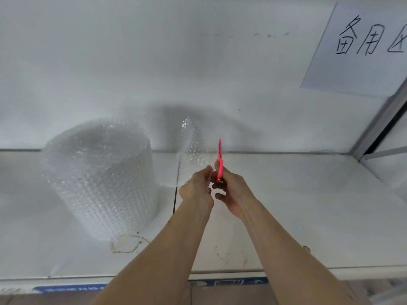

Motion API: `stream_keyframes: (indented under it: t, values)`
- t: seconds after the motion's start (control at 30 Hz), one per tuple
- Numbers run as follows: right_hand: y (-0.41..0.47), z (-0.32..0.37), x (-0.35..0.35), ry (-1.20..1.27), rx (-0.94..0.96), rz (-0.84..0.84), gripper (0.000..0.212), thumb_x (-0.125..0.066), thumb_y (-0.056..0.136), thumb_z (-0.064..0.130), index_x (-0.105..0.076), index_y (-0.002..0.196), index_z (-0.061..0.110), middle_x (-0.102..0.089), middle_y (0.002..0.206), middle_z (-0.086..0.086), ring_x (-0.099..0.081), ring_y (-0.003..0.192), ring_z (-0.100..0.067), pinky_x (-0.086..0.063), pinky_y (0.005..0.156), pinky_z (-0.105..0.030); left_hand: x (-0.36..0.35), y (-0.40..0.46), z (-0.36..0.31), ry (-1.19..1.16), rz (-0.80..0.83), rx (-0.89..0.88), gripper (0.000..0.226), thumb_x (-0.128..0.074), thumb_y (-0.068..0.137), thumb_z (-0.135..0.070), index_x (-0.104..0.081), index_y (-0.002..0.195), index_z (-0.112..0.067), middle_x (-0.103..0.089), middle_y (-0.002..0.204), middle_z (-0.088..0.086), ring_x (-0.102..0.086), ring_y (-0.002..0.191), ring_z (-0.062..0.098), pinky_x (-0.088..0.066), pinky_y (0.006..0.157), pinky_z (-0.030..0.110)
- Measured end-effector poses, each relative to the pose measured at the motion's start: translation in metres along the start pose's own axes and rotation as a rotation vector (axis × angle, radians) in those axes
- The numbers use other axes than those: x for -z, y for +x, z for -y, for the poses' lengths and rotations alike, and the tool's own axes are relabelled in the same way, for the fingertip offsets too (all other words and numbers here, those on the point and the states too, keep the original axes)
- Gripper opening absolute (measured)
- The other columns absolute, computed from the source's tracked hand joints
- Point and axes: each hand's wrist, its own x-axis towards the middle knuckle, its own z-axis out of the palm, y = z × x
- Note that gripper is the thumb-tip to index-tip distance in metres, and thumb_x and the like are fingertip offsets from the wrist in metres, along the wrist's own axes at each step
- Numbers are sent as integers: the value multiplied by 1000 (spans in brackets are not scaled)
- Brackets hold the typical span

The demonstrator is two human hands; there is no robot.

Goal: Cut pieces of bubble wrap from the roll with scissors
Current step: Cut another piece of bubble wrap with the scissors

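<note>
while gripped right-handed (231,190), pink scissors (219,160)

Upright bubble wrap roll (99,179), pink scissors (219,157)

White tabletop (308,205), brownish ring stain (126,244) near front edge. Paper sign (361,47) with handwritten characters on white wall (154,62), upper right. Metal frame post (378,126) beside it.

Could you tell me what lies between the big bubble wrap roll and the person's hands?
In the head view, a loose bubble wrap sheet stands between the roll and the hands; the left hand touches its edge.
</note>
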Motion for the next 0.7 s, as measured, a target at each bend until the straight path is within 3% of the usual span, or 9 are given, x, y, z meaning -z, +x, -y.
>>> stream_keyframes:
  t: [0.3,0.4,0.57,0.7]
  values:
    - [4,3,2,21,9,-17,33,-69,86,46,-68,67,19,-64,73,3,-52,68,-14,-38,63,-29,0,0,-1,35,-7,33,14,-79,74,-11,-66,73,-7,-73,86,8,-59,70,15,-46,58,25]
    - [5,4,3,24,-3,-33,36,-71,82,51,-67,68,18,-63,75,3,-53,69,-14,-38,63,-29,1,0,0,37,8,38,12,-79,74,-10,-68,75,-7,-74,85,6,-63,76,16,-46,61,25]
    - [8,6,7,29,5,-48,34,-72,83,48,-65,69,18,-60,77,0,-51,70,-15,-37,64,-30,2,-1,0,25,13,19,14,-78,74,-5,-65,79,-5,-74,82,7,-68,73,12,-51,81,29]
    - [8,6,6,25,1,-54,35,-72,81,50,-66,70,18,-60,76,1,-52,71,-16,-37,64,-30,2,-1,1,21,22,14,12,-77,75,-4,-67,81,-4,-74,81,7,-68,74,13,-50,75,28]
